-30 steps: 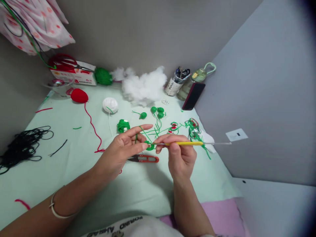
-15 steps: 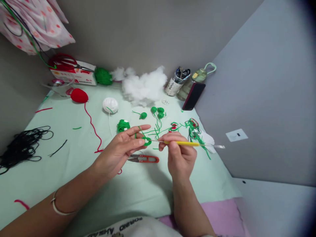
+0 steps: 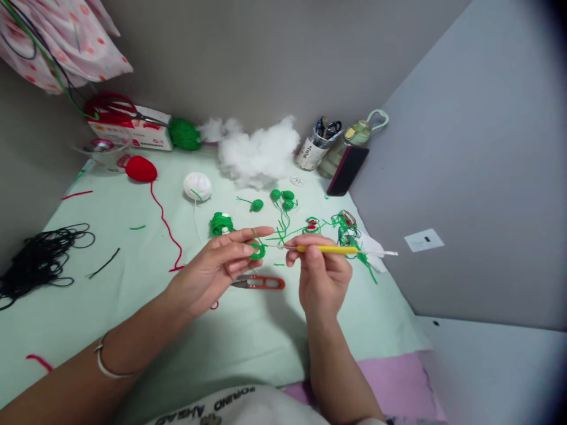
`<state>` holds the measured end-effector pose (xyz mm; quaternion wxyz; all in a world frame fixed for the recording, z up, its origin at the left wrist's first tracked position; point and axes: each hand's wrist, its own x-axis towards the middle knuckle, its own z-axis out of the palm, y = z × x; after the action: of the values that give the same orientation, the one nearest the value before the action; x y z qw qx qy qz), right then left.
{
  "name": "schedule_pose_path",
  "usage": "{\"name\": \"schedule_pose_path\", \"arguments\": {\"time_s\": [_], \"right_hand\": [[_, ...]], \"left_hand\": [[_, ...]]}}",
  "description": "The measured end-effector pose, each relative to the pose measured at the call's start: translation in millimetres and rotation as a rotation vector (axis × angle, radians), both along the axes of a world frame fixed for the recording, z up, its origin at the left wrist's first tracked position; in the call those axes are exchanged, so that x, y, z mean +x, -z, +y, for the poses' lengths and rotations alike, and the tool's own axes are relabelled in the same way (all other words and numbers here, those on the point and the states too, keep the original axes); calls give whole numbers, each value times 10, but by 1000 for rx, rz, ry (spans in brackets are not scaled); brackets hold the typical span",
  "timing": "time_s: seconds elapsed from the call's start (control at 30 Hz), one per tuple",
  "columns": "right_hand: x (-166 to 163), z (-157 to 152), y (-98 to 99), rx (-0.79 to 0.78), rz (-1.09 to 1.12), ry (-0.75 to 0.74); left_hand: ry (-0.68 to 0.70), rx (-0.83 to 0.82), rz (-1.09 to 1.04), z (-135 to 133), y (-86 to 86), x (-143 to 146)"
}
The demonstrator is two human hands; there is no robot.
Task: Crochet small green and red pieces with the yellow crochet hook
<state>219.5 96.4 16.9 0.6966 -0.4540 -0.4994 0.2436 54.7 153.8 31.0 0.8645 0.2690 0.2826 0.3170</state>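
Note:
My left hand (image 3: 221, 258) pinches a small green crochet piece (image 3: 258, 252) between thumb and fingers, with green yarn running up over the index finger. In my right hand (image 3: 323, 274) is a crochet hook (image 3: 332, 249) with a yellow handle, held like a pen. Its thin metal tip points left and reaches the top edge of the green piece. Orange-handled thread snips (image 3: 266, 283) lie on the cloth below my hands. Just behind my left hand sits a green yarn ball (image 3: 220, 224).
Small green crocheted balls (image 3: 287, 196) with yarn tails lie beyond my hands, before white stuffing (image 3: 259, 154). A red ball (image 3: 140, 169), white ball (image 3: 197, 186) and black yarn (image 3: 39, 260) are leftward. A phone (image 3: 348, 171), bottle (image 3: 357, 133) and tangled scraps (image 3: 349, 230) are rightward.
The crochet piece has turned a little in my left fingers and moved slightly left. The hook has risen a little and drawn left, its tip now at the piece's upper edge.

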Motion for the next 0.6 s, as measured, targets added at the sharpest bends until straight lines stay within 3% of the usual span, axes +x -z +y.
{"name": "schedule_pose_path", "arguments": {"time_s": [0.13,0.23,0.37,0.6], "right_hand": [[10,38,-19,-91,294,-174],[-41,20,19,-95,239,-233],[-84,-12,39,-68,142,-181],[-64,-19,13,-60,203,-200]], "left_hand": [[0,127,79,-6,-8,-31],[25,206,108,-60,9,-3],[7,244,116,-96,15,30],[-63,252,202,-66,24,22]]}}
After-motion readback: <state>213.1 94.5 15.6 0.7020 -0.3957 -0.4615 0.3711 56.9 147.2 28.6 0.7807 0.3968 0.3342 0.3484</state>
